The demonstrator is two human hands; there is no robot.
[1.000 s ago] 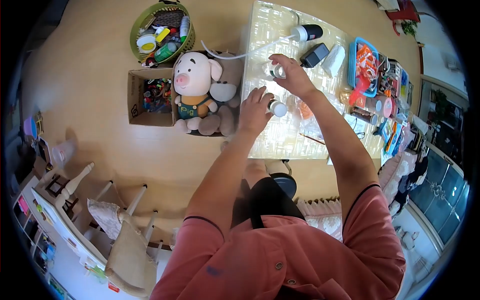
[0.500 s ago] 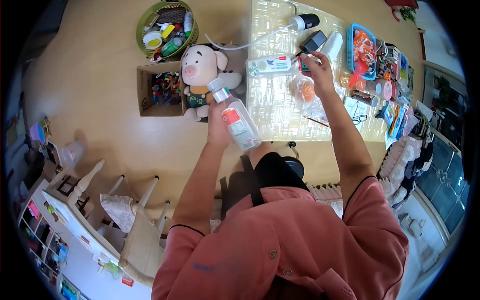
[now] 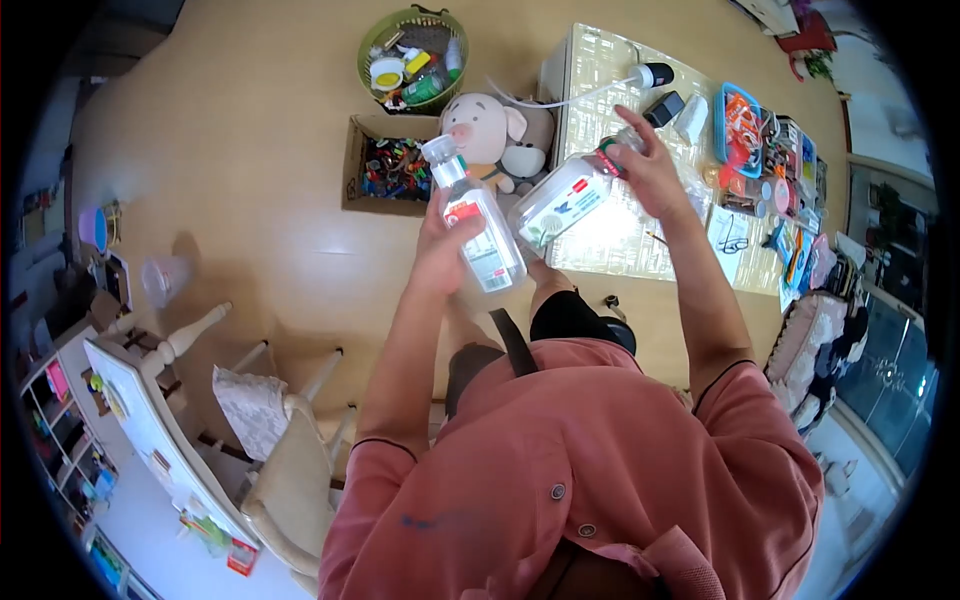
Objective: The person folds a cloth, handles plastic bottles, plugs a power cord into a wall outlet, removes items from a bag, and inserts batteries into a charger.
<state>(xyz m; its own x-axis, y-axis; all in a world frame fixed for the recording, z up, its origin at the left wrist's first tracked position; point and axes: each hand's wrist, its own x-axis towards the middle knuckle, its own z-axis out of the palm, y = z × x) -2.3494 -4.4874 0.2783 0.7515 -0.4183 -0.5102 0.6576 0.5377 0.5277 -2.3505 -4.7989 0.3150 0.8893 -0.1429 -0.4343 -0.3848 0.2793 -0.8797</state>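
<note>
My left hand [image 3: 440,250] is wrapped round a clear plastic bottle [image 3: 490,252] with a red and white label and a clear cap, its top tilted up to the left. In my right hand [image 3: 645,165] is a second clear bottle [image 3: 570,203], gripped near its neck, with a white label and green print. This bottle slants so that its base points down-left, close beside the first one. Behind both bottles sits a plush pig [image 3: 480,128], partly covered by them.
A green basket [image 3: 366,70] of mixed items and a cardboard box [image 3: 352,180] of small colourful pieces stand on the floor. On the table [image 3: 640,255] are a black-and-white device with a tube [image 3: 655,75], a blue basket [image 3: 720,120] and glasses [image 3: 735,240]. A chair [image 3: 290,470] stands lower left.
My right hand has lifted the second bottle off the table and swung its base down-left toward the first bottle. The view has shifted, so the surroundings appear further right.
</note>
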